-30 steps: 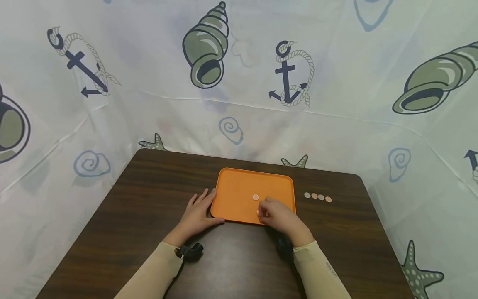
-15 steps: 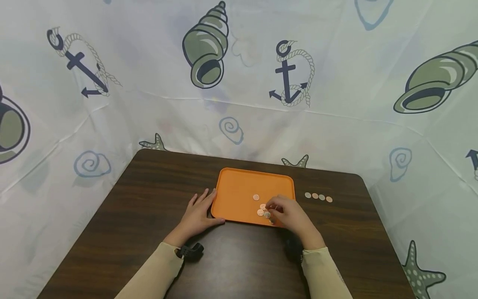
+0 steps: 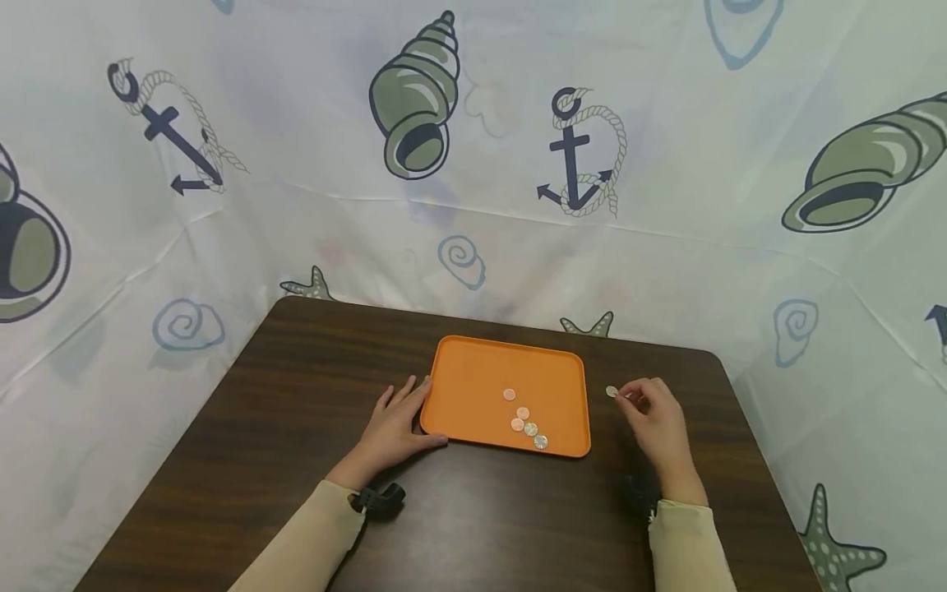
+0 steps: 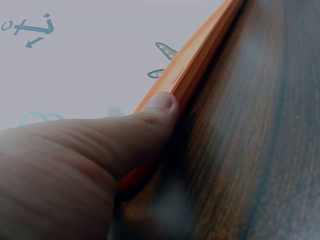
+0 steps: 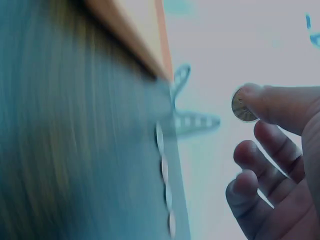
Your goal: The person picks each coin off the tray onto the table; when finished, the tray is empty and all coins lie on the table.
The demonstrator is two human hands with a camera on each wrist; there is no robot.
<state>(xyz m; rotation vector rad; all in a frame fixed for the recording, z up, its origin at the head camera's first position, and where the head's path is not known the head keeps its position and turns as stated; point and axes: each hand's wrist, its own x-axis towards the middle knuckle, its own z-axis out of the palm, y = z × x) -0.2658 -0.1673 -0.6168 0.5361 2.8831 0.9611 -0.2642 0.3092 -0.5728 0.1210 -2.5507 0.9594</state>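
Note:
My right hand (image 3: 657,427) is raised to the right of the orange tray (image 3: 473,349). In the right wrist view its thumb and fingers pinch a round coin (image 5: 242,106) above the table. Beneath it on the wood lies a row of coins (image 5: 164,170), mostly hidden by the hand in the head view, where only the left-end coin (image 3: 612,391) shows plainly. My left hand (image 3: 392,432) rests at the tray's near left corner, fingers spread along the left side and thumb (image 4: 157,112) on the front rim. Several loose coins (image 3: 530,429) lie in the tray's right half.
A dark wood table (image 3: 311,362) carries everything. Behind and around it hangs a white cloth (image 3: 311,99) printed with shells, anchors and starfish. Black cameras sit on both wrists, such as the left wrist camera (image 3: 381,500).
My right hand has gone from the coins in the tray rightward to the row on the table, with a coin pinched. More tray coins now show. The left hand stays put.

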